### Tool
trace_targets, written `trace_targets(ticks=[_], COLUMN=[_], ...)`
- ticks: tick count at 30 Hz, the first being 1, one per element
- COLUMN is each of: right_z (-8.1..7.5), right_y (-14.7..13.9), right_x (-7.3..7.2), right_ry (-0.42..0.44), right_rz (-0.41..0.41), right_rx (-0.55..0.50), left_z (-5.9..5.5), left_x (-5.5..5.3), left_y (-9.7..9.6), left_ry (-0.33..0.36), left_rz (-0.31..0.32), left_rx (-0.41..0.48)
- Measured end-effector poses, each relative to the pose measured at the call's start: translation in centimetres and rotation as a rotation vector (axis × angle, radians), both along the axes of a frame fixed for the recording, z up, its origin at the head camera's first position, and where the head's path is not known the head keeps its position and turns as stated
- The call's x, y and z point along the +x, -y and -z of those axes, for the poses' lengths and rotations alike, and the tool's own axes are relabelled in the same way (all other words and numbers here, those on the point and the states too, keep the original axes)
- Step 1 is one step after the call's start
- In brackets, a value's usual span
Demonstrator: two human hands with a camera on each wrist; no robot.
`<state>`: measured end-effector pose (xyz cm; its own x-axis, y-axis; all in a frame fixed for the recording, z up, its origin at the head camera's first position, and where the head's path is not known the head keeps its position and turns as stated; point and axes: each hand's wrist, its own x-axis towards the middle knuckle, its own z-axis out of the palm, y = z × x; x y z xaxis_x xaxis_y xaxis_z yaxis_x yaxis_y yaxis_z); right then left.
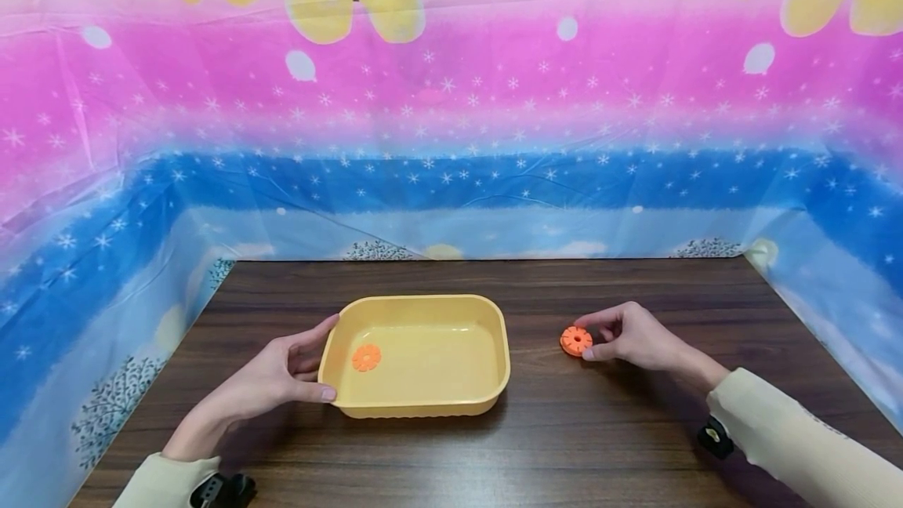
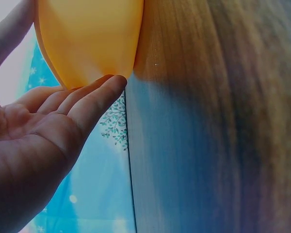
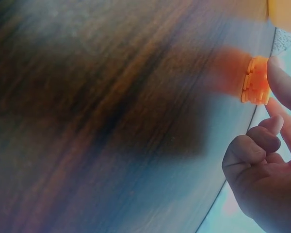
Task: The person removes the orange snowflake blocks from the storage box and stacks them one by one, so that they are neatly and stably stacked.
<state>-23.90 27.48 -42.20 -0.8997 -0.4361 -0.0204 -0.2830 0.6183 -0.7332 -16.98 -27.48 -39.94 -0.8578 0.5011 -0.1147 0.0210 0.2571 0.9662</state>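
A pale yellow rectangular plastic tub [image 1: 423, 406] stands on the table left of centre. Inside it, toward the left, lies a flat orange notched disc [image 1: 366, 357] shaped like a flower. My left hand [image 1: 285, 375] rests against the tub's left end, thumb at the near corner and index finger at the far one. In the left wrist view those fingers look nearly straight along the tub's wall. Right of the tub, my right hand [image 1: 638, 335] pinches a small stack of orange notched discs [image 1: 576, 341] by thumb and index finger, low at the table; contact is unclear.
A dark wood-grain table [image 1: 550, 453] spans the work area. Behind it and at both sides hangs a printed cloth [image 1: 451, 171] in pink and blue. Each wrist carries a black strapped device. Bare wood lies between the tub and the right hand.
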Motion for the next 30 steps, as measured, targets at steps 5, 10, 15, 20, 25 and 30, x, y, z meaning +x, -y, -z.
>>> trace_targets(ticks=[5, 10, 15, 20, 25, 30], right_z=[0.1, 0.1, -0.5, -1.8, -3.4, -5.3], right_y=[-0.1, -0.2, -0.1, 0.3, 1.5, 3.5], right_x=[0.0, 0.1, 0.2, 0.3, 0.5, 0.3], right_ry=[-0.005, -0.014, -0.02, -0.042, -0.067, -0.105], right_rz=[-0.004, 0.002, 0.014, 0.007, -0.013, -0.041], right_rx=[0.002, 0.019, 0.015, -0.001, -0.002, 0.039], left_z=[0.1, 0.1, 0.1, 0.1, 0.1, 0.1], left_x=[-0.1, -0.1, -0.1, 0.0, 0.0, 0.0], left_y=[0.0, 0.0, 0.0, 0.0, 0.0, 0.0], left_ry=[-0.004, -0.01, -0.011, -0.008, -0.001, 0.0], left_rz=[0.006, 0.007, 0.007, 0.004, -0.002, -0.011], left_rx=[0.005, 0.006, 0.008, 0.01, 0.008, 0.002])
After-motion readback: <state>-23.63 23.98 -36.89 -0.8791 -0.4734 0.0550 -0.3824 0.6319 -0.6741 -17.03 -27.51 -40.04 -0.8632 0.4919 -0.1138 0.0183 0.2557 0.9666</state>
